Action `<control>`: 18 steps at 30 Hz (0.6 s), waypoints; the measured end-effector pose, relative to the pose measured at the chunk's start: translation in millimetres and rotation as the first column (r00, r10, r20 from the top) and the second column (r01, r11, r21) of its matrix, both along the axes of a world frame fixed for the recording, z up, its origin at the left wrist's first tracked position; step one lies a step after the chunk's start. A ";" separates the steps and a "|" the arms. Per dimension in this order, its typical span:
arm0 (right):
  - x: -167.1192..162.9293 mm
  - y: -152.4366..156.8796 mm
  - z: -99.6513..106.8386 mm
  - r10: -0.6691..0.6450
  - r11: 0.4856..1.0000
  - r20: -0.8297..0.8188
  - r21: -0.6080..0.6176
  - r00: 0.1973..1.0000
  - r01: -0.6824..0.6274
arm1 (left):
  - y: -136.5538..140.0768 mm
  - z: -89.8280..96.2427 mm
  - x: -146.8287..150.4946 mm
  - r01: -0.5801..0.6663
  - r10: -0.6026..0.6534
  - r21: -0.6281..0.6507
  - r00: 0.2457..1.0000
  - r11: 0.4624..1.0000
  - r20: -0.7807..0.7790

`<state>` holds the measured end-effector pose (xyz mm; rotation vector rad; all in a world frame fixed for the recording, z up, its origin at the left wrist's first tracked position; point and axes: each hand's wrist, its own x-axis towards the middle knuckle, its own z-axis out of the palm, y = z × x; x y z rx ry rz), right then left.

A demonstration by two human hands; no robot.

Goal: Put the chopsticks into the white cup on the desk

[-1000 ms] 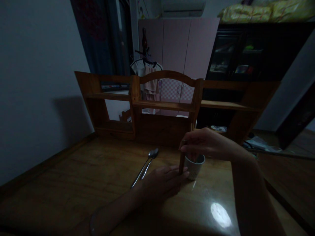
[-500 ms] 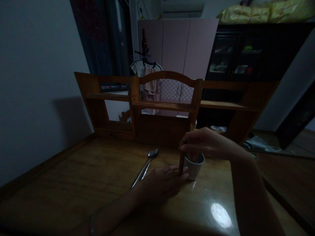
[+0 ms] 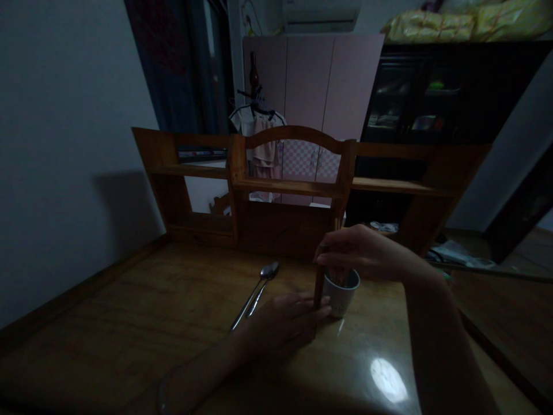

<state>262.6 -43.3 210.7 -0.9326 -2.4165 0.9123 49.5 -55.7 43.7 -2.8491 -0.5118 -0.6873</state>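
Dark brown chopsticks (image 3: 318,286) stand upright between my hands; how many there are I cannot tell. My right hand (image 3: 356,249) pinches their upper end from above, with the wrist bent. Lower down, my left hand (image 3: 287,323) is closed about their bottom part, close to the table. Just to the right stands a pale cup (image 3: 341,300), its rim partly behind my right fingers. Lighter thin sticks (image 3: 337,223) rise behind that hand, seemingly out of the cup. Two metal spoons (image 3: 254,291) lie side by side beyond my left wrist, bowls pointing away.
The wooden table (image 3: 164,305) carries a wooden shelf unit (image 3: 289,187) along its far edge. A white wall (image 3: 64,173) borders the left side. Light reflects brightly off the tabletop at front right. Behind stand a pink wardrobe (image 3: 307,86) and a dark cabinet (image 3: 415,98).
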 end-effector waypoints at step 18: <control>1.0 -1.0 0.1 -0.007 0.999 -0.015 -0.043 1.000 0.006 | 2.2 1.5 1.5 0.006 -0.001 0.040 0.994 0.999 -0.112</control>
